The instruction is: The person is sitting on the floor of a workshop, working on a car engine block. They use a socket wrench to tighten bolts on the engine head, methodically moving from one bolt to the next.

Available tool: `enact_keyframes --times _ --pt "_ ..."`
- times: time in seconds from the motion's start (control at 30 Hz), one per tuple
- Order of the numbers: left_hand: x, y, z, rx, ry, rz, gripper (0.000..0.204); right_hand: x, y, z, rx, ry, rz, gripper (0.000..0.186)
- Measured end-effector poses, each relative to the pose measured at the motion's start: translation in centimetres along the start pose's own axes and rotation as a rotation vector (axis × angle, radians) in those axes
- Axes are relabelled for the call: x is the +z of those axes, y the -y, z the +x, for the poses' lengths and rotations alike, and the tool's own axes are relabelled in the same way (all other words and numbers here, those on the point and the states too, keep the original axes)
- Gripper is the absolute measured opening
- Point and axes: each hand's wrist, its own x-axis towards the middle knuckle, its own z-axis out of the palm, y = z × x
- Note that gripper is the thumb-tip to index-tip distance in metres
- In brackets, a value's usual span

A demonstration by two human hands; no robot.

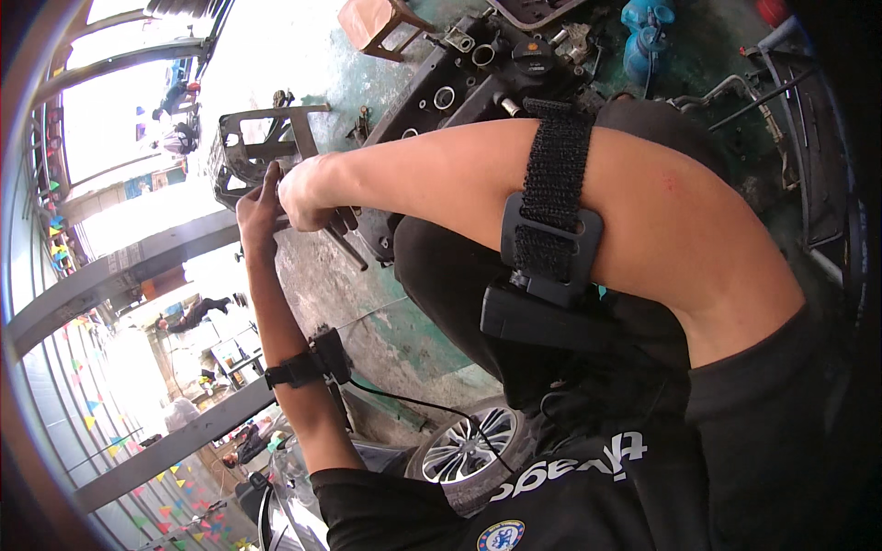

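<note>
My left hand (258,209) is at the grey metal bracket-like part (303,129), its thumb raised and its fingers mostly hidden. My right hand (312,193) is beside it, fingers curled at the same part; exactly what they grip is hard to make out. A short metal bar (347,250) sticks out below my right hand. Behind my right forearm lies a black engine part (432,110) with round openings and a cap. Both my arms wear black straps with devices attached.
A wooden stool (372,23) and blue containers (643,60) stand at the back. An alloy wheel (464,450) lies below me. Metal frames and rods (790,138) are at the right. A long grey beam (110,289) crosses the left side.
</note>
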Motion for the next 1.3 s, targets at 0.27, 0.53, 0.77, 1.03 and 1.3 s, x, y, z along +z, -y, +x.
enact_keyframes --times 0.27,0.53,0.77,1.03,1.3 --pt "-1.3 -3.5 0.4 -0.082 0.197 0.228 0.055 3.1 0.8 -0.4 -0.119 0.006 0.171 0.032" --pt "-1.9 -1.3 0.7 0.069 0.316 0.265 0.04 -3.4 -6.1 0.8 0.033 -0.384 -0.162 0.037" --pt "1.6 1.3 0.4 0.494 -0.145 0.647 0.032 -3.6 -9.8 -0.7 0.362 -0.511 0.068 0.038" --pt "4.5 0.8 -0.2 0.661 -0.205 0.428 0.046 -2.8 -6.5 2.8 0.217 -0.498 0.152 0.03" --pt "6.0 1.7 0.8 0.432 -0.404 0.082 0.018 -2.6 -5.8 7.9 -0.041 -0.487 -0.321 0.026"
